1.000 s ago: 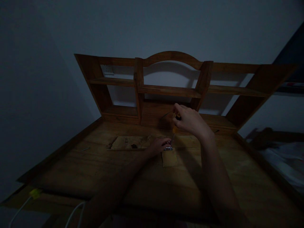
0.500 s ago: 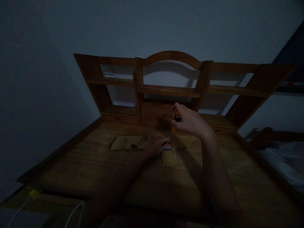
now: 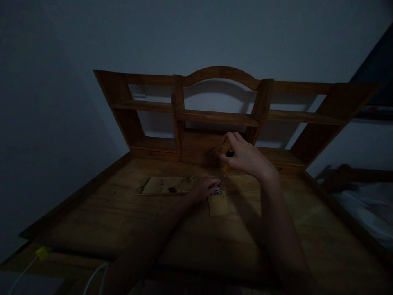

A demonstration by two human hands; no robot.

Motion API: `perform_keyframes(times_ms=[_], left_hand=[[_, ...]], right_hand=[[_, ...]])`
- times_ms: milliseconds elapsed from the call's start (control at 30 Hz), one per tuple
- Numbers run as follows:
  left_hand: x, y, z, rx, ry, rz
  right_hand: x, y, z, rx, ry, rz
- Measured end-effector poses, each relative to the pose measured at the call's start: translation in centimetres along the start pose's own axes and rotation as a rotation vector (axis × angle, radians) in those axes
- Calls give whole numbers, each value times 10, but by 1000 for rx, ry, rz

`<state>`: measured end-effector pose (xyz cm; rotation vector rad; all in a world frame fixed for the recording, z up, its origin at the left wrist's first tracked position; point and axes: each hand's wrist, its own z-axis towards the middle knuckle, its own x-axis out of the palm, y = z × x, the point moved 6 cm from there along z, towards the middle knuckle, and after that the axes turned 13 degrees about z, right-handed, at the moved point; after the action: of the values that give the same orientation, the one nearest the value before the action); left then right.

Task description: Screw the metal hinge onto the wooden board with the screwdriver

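Note:
My right hand (image 3: 248,157) is closed around the black and yellow handle of a screwdriver (image 3: 226,168), held upright with a slight tilt. Its thin shaft points down to a small metal hinge (image 3: 217,192). My left hand (image 3: 205,189) has its fingers curled at the hinge, gripping it by its far side. The hinge lies at the far edge of a small pale wooden block (image 3: 218,205) on the wooden desk top (image 3: 129,217). Fingers cover the screwdriver's tip, and the picture is too dark to show a screw.
Left of my hands lies a longer, stained wooden board (image 3: 166,184). A thin metal rod-like piece (image 3: 109,194) rests further left. A wooden shelf unit (image 3: 217,117) stands along the back of the desk. A white cable (image 3: 95,276) hangs at the front left edge.
Both hands stay at the hinge with almost the same grip. My right fingers have shifted slightly around the screwdriver handle, and the view has moved a little.

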<state>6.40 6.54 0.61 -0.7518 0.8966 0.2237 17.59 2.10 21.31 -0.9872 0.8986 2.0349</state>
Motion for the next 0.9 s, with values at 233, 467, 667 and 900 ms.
perform_keyframes(times_ms=[233,467,667,900], left_hand=[[0,0,0,-20,14,25],[1,1,-1,-47,31,-25],[-1,0,-1,-41,21,-24],[1,1,-1,-23,25,-19]], right_hand=[[6,-7,2,31,46,-20],[4,-3,3,22,42,3],[2,2,2,-42,56,43],[1,2,3,-41,36,-5]])
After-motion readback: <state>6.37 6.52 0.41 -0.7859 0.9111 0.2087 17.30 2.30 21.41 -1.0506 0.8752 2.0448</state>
